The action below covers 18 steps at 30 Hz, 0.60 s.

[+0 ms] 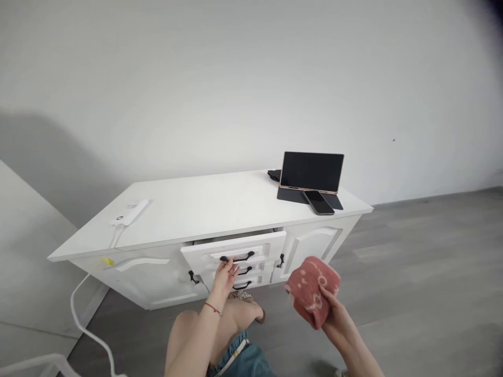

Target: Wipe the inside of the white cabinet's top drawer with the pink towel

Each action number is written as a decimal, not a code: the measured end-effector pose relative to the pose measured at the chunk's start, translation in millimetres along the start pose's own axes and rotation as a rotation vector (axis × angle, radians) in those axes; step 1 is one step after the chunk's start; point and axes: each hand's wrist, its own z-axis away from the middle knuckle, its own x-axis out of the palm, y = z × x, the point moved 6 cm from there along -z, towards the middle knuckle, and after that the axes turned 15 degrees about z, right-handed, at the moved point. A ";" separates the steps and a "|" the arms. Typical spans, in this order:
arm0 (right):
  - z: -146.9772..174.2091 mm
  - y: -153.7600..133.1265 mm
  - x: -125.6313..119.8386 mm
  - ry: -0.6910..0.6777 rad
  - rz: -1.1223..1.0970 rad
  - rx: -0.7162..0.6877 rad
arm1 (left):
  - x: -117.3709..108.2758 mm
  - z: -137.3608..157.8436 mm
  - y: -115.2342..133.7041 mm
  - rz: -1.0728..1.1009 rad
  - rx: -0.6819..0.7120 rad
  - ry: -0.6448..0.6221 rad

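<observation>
The left hand [225, 276] hooks its fingers on the black curved handle [245, 257] of the ajar white panelled drawer [273, 242], best moved squarely; the right hand [337, 320] clamps the folded pinkish-red cloth [308, 290] clear to its right

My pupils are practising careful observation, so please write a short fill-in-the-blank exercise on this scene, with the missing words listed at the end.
1. The folded pink-and-white cloth is in the person's ____ hand.
2. The left hand is at the handle of the ____ drawer.
3. The handles on the white cabinet are ____ in colour.
4. The red bracelet is on the ____ wrist.

Missing words: right; top; black; left.
</observation>
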 end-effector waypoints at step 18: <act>26.7 -88.1 138.2 -0.266 0.858 -0.351 | -47.6 87.2 -21.3 0.070 -0.050 0.060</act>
